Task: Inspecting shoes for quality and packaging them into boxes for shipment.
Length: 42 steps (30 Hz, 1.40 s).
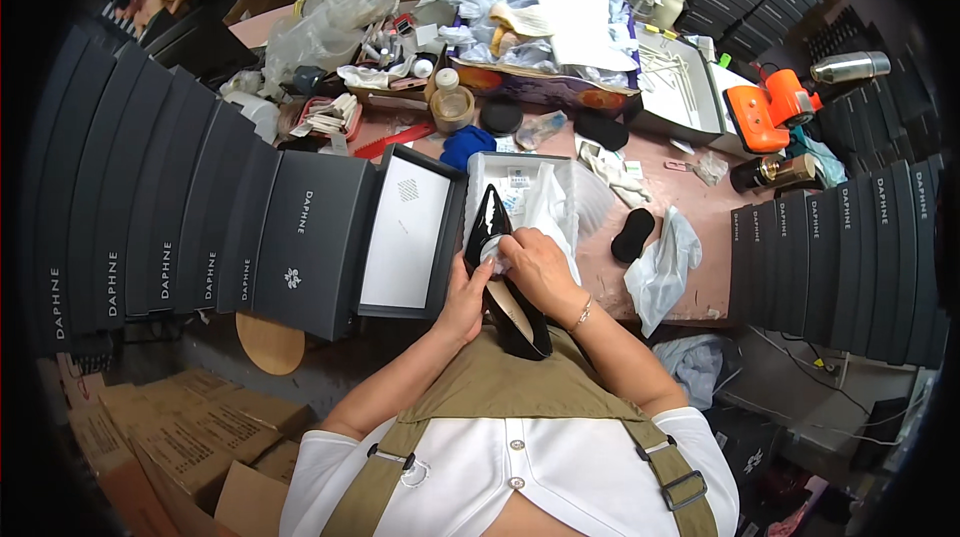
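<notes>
A black glossy pointed shoe (520, 333) lies between my hands above my lap, toe pointing away from me. My left hand (463, 299) is closed round its left side, with the thumb near the opening. My right hand (540, 272) has its fingers pinched together at the opening, on a crumpled whitish wad (493, 252) tucked in toward the toe. Just beyond the shoe stands an open shoebox (474, 169) lined with white tissue paper (547, 207). To its left, a dark box lid (451, 237) leans with its white inside showing.
Rows of dark grey shoeboxes (150, 207) stand at left, with more (830, 257) at right. Across the table lie a black oval pad (633, 234), a white plastic bag (665, 267), a blue cloth (468, 147) and an orange tool (760, 117). Brown cartons (190, 427) sit on the floor.
</notes>
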Each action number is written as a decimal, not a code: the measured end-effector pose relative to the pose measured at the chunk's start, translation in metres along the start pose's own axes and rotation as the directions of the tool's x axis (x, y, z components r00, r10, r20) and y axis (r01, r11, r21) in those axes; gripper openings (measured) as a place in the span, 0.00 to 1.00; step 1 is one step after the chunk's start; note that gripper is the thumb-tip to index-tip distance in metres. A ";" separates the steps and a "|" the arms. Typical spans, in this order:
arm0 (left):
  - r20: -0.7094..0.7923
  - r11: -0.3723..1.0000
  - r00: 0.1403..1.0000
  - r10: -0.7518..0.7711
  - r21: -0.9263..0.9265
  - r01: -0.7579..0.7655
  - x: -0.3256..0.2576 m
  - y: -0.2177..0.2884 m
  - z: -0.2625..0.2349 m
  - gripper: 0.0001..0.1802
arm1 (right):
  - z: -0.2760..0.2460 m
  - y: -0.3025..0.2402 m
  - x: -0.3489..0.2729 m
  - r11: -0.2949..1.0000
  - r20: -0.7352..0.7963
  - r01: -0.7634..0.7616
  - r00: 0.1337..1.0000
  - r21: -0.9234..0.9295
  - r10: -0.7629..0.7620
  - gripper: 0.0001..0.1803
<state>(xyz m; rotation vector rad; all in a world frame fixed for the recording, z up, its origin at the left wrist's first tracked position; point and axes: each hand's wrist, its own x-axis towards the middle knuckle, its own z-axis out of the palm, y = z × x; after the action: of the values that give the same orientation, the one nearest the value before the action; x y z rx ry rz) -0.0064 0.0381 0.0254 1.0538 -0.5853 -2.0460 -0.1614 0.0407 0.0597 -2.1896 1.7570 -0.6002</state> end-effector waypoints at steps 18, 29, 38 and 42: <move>0.173 0.986 0.980 -0.101 0.152 0.074 -0.003 0.019 0.016 0.39 | -0.014 0.023 0.035 0.898 -0.097 -0.308 0.931 0.314 0.353 0.41; 0.373 0.779 0.882 0.288 0.444 -0.443 -0.009 0.084 0.013 0.36 | -0.020 -0.005 -0.061 0.337 0.433 -0.412 0.901 0.847 0.016 0.46; 0.436 0.701 0.858 0.273 0.520 -0.487 -0.004 0.070 0.023 0.36 | -0.005 -0.022 -0.062 0.438 0.260 -0.312 0.949 0.843 0.176 0.29; 0.320 0.522 0.780 0.538 0.599 -0.607 -0.001 0.047 0.017 0.40 | -0.014 -0.033 -0.048 0.460 0.144 -0.354 0.891 0.815 0.431 0.17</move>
<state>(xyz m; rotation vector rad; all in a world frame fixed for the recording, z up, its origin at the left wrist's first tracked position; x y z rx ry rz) -0.0005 0.0110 0.0673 0.9509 -1.6009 -1.2729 -0.1482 0.0957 0.0799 -1.0542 1.4581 -1.1165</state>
